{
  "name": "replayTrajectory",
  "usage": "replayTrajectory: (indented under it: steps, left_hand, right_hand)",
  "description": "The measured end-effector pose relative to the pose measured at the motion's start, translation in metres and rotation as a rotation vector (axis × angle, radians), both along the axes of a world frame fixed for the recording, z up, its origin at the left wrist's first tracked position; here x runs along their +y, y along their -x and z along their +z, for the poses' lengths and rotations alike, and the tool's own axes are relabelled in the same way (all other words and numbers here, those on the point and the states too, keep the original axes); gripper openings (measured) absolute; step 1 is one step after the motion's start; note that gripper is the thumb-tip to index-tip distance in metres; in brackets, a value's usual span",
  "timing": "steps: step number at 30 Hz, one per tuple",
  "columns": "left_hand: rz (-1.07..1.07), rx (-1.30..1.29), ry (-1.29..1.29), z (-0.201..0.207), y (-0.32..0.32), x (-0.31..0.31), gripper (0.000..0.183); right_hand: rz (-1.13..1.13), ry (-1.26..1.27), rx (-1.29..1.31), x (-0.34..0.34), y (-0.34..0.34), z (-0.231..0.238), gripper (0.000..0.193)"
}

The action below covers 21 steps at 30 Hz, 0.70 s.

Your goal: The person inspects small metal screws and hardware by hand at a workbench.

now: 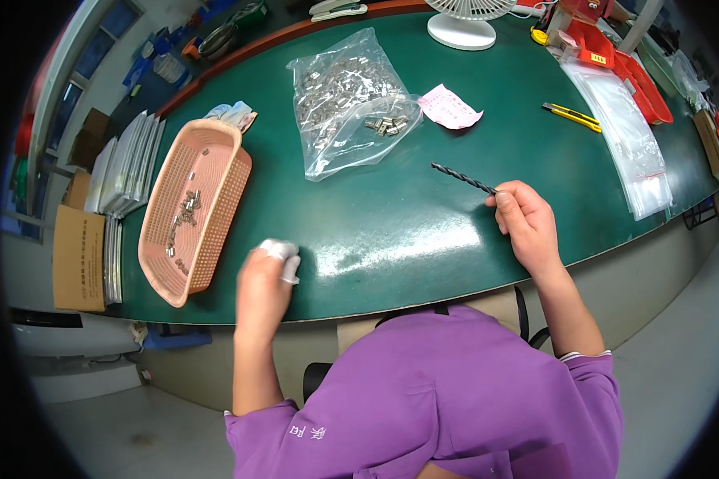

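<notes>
While the right hand (526,227) pinches one end of a dark twist drill bit (462,177) between thumb and bent fingers, the left hand (262,286) curls closed around a white wad (284,254), perhaps cloth or paper; blur hides how firmly it grips. The clear plastic bag (327,165) serves as the landmark: the drill bit lies to its right and nearer the person, tilted up off the green table (391,215), touching neither the bag nor its contents. The left hand is on the person's side of the bag, a little to its left.

Judging by how things lie, the work looks under way rather than finished. Inside the bag is a large heap of small metal pieces (343,84), a few apart near its loose, seemingly unsealed near end. Left of the bag, the pink basket (230,199) holds only a thin scatter of similar parts (188,207), apparently left to deal with. Whether any piece is wiped or checked, I cannot tell; neither hand visibly holds one.
</notes>
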<state>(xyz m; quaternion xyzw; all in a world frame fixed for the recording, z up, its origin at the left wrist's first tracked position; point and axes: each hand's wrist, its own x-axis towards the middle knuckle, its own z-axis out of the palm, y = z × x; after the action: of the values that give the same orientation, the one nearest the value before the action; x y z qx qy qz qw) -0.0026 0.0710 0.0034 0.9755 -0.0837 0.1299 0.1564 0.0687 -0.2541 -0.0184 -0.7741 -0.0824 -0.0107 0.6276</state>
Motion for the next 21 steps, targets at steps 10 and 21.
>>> replayTrajectory:
  steps: [10,21]
  left_hand:
    - [-0.046,0.385,2.304,-0.006,0.008,-0.009,0.017]
    - [-0.071,0.545,2.413,-0.018,0.009,-0.029,0.019]
  right_hand:
    - [-0.026,-0.056,-0.026,-0.004,0.0,-0.007,0.02]
    - [0.002,-0.004,-0.021,-0.002,0.0,-0.004,0.018]
